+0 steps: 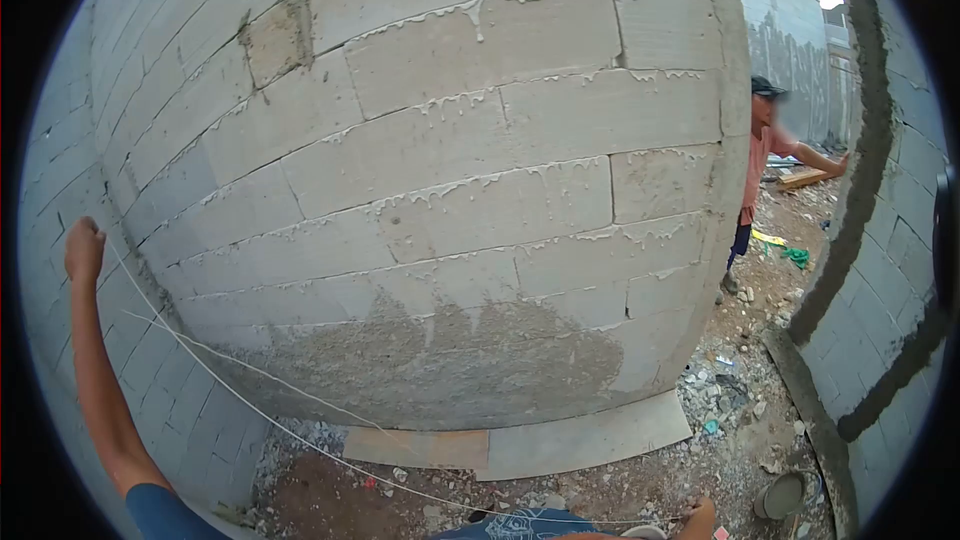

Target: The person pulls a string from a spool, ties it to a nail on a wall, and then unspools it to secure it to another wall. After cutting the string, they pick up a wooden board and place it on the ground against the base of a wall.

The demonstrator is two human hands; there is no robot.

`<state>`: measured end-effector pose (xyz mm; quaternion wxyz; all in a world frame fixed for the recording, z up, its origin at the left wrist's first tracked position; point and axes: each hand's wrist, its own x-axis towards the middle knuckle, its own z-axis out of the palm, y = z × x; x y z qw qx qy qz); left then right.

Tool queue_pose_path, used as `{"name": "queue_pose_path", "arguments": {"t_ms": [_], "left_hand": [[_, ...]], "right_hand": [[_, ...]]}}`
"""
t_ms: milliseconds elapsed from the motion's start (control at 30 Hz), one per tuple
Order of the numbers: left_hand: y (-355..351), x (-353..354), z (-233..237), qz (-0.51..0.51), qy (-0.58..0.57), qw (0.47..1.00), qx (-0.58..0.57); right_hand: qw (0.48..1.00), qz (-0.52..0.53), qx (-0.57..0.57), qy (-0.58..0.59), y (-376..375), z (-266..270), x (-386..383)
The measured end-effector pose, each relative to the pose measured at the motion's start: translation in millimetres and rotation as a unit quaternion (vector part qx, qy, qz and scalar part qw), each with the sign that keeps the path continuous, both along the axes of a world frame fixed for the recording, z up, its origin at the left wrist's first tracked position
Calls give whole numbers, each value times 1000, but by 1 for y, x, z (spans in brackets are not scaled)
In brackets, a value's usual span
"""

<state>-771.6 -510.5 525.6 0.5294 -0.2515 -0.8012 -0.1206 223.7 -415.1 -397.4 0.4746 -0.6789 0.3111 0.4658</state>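
My left hand [85,248] is raised at the far left by the wall corner, its fingers closed around a thin white string [240,397]. The string sags across the view down to my right hand [697,520] at the bottom right, which pinches it close to my body. A second strand [285,382] crosses it on the left and slants down toward the boards. In front of me stands a block wall [430,170] with mortar dripping from its joints and a rough plaster patch [430,355] low down.
Flat boards [590,440] lie along the wall's foot on rubble-strewn ground [330,500]. A bucket [780,495] stands at the lower right. Beyond the wall's edge, a person [762,155] in a cap reaches an arm toward another block wall [900,270] with grey mortar bands.
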Motion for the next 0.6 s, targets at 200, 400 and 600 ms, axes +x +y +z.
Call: {"name": "queue_pose_path", "arguments": {"t_ms": [200, 400, 600], "left_hand": [[78, 79, -204, 50, -177, 963, -199], [171, 243, -408, -420, -502, 721, -226], [212, 415, -569, -384, -828, 319, -257]], "right_hand": [[952, 267, 52, -139, 52, 54, -33], [750, 543, 309, -217, 114, 209, -182], [450, 644, 494, -372, 96, 396, -342]]}}
